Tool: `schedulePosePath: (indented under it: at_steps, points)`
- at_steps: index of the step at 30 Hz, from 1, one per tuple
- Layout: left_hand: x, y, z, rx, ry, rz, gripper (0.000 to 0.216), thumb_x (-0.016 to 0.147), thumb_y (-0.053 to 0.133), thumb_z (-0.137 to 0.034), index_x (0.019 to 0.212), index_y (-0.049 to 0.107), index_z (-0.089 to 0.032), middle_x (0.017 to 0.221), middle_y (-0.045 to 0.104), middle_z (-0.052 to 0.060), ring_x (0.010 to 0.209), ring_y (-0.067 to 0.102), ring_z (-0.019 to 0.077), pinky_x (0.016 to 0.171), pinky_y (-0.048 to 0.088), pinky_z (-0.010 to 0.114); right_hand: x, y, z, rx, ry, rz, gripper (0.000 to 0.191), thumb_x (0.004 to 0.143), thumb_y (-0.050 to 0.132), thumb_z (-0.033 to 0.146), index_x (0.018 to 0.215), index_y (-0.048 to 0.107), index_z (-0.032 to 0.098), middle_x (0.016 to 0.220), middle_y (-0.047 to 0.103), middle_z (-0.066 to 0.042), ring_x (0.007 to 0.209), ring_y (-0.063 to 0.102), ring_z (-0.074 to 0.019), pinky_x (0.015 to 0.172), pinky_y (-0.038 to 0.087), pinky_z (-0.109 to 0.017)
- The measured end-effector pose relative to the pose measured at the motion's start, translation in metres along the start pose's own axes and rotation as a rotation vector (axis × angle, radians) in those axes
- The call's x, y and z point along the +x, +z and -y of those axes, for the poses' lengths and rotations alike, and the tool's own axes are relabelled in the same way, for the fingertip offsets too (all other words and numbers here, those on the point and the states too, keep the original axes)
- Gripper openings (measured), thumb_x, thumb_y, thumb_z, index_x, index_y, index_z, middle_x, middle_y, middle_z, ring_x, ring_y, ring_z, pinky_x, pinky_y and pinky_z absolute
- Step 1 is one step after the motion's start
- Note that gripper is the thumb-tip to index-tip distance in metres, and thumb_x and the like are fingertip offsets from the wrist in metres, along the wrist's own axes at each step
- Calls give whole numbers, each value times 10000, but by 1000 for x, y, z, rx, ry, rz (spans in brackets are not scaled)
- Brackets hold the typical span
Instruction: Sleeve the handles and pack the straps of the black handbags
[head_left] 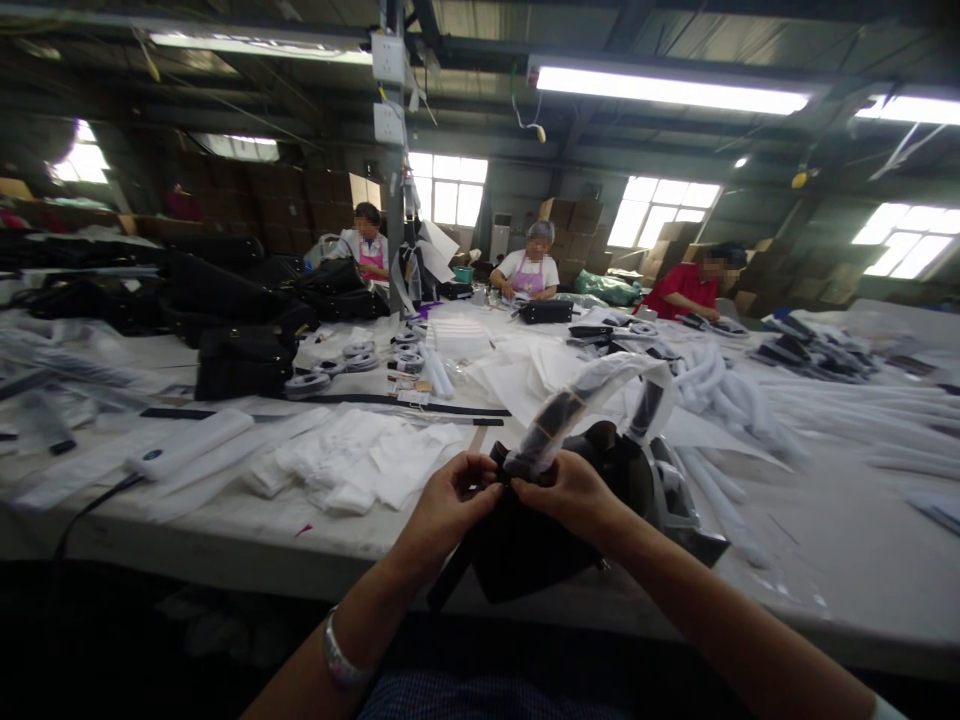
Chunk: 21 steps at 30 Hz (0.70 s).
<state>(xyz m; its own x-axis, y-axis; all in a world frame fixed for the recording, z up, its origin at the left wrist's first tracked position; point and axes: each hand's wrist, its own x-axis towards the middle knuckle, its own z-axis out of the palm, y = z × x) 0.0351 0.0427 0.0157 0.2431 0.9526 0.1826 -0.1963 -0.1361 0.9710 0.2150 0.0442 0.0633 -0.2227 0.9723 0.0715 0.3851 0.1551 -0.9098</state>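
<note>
A black handbag (525,545) rests at the near edge of the white worktable (225,540), partly over the edge. Its curved handle (592,395) is wrapped in clear and white plastic film and arches up above the bag. My left hand (450,500) is closed in a pinch at the base of the handle, where the wrap ends. My right hand (570,490) is closed on the same spot from the other side, fingertips meeting the left hand's. A silver bracelet (341,660) is on my left wrist.
Folded white wrapping sheets (360,460) lie left of the bag. Black straps (420,407) and tape rolls (360,355) are farther back, with stacked black bags (240,330) at left. White foam tubes (750,400) spread at right. Three people sit at the far side.
</note>
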Motion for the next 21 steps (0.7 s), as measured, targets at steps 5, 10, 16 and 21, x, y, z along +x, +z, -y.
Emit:
schedulePosePath:
  at_steps: [5, 10, 16, 21]
  points:
    - [1, 0, -3, -29, -42, 12, 256, 745, 760, -267, 939, 625, -169, 866, 619, 7, 844, 593, 151, 768, 445, 236, -1, 1, 1, -24, 20, -15, 151, 697, 682, 275, 734, 653, 132, 649, 624, 13, 552, 534, -118, 494, 387, -211]
    - [1, 0, 2, -21, -31, 16, 234, 750, 751, -278, 908, 610, -176, 827, 607, -9, 805, 584, 143, 743, 434, 229, -4, 3, 1, -118, -49, -40, 89, 694, 660, 235, 700, 645, 148, 647, 634, 15, 568, 550, -132, 507, 399, -216]
    - [2, 7, 2, 49, 27, -41, 181, 780, 722, -268, 897, 619, -176, 819, 618, -6, 785, 594, 144, 707, 450, 222, -1, 4, 3, -194, -97, -65, 63, 727, 641, 223, 732, 646, 160, 672, 658, 6, 592, 582, -150, 511, 404, -222]
    - [-7, 4, 13, 95, 75, -136, 215, 828, 675, -330, 982, 652, -182, 946, 684, 44, 919, 645, 209, 807, 508, 290, -10, -6, 18, -456, -200, -167, 118, 823, 633, 306, 871, 665, 202, 746, 708, -28, 673, 653, -212, 600, 464, -281]
